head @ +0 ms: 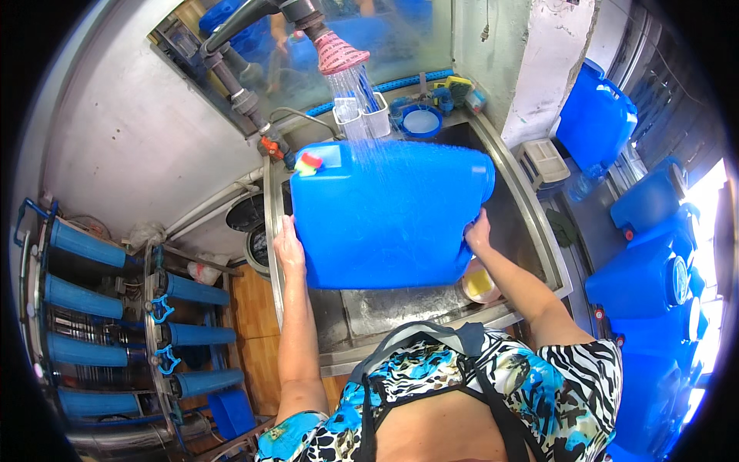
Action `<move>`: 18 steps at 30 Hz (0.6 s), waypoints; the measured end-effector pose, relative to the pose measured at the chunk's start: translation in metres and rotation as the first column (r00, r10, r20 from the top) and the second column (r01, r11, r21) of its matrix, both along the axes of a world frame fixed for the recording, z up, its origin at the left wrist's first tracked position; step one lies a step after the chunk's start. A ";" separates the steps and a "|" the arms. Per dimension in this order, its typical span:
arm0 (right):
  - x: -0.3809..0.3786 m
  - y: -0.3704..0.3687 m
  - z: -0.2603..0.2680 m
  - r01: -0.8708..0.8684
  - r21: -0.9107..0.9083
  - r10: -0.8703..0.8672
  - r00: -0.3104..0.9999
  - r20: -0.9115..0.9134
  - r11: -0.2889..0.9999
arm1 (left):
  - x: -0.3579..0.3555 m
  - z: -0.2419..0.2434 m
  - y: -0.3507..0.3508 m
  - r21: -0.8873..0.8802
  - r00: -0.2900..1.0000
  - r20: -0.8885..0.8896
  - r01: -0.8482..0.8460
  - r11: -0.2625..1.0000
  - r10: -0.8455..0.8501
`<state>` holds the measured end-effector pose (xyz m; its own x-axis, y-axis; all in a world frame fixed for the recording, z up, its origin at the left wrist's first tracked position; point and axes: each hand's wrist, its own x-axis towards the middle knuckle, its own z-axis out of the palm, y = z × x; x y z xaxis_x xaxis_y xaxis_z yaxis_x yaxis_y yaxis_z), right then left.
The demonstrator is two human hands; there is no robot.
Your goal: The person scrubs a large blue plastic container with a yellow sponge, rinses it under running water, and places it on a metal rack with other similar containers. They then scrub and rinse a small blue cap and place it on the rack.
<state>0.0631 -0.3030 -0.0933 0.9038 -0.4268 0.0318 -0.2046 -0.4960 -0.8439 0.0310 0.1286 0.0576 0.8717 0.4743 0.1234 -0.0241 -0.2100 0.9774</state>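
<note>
A large blue plastic water jug (pixel 387 225) lies on its side over the metal sink (pixel 398 309), held between my two hands. My left hand (pixel 290 245) presses against its left end. At the other end, my right hand (pixel 477 233) grips it near the neck; some of those fingers are hidden behind the jug. Water from the pink-wrapped spout (pixel 342 53) pours onto the jug's upper side. A red and yellow-green spigot (pixel 309 164) sits at the jug's upper left corner.
White holders (pixel 375 117), a blue-rimmed bowl (pixel 422 121) and sponges (pixel 459 86) stand behind the sink. A bowl with a yellow sponge (pixel 479 284) lies at its right. More blue jugs (pixel 641 283) crowd the right side. Blue filter housings (pixel 86 349) line the left. An orange-red valve handle (pixel 271 148) is on the pipe.
</note>
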 end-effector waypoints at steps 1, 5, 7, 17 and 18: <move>-0.001 0.002 -0.008 -0.002 0.001 0.002 0.995 -0.099 1.000 | -0.002 0.012 0.003 0.135 1.000 -0.017 -0.014 0.991 0.017; 0.006 -0.009 -0.010 -0.176 0.086 0.195 0.919 -0.342 0.981 | 0.005 0.042 0.022 0.170 0.990 -0.109 0.113 0.979 -0.095; 0.011 -0.025 0.003 -0.385 0.192 0.429 0.833 -0.350 0.903 | 0.006 0.049 0.033 -0.096 0.963 -0.130 0.225 0.970 -0.236; -0.019 -0.071 0.065 -0.666 0.429 0.756 0.327 -0.566 0.610 | 0.027 0.106 0.001 -0.310 0.725 0.188 0.684 0.660 -0.663; -0.027 -0.074 0.068 -0.668 0.433 0.757 0.313 -0.574 0.605 | 0.029 0.115 -0.010 -0.225 0.669 0.213 0.742 0.631 -0.712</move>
<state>0.0363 -0.3770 -0.0250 0.5893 0.4333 -0.6819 -0.3027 -0.6641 -0.6836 0.0603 0.1190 0.1721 0.9388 -0.2830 0.1966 -0.1473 0.1863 0.9714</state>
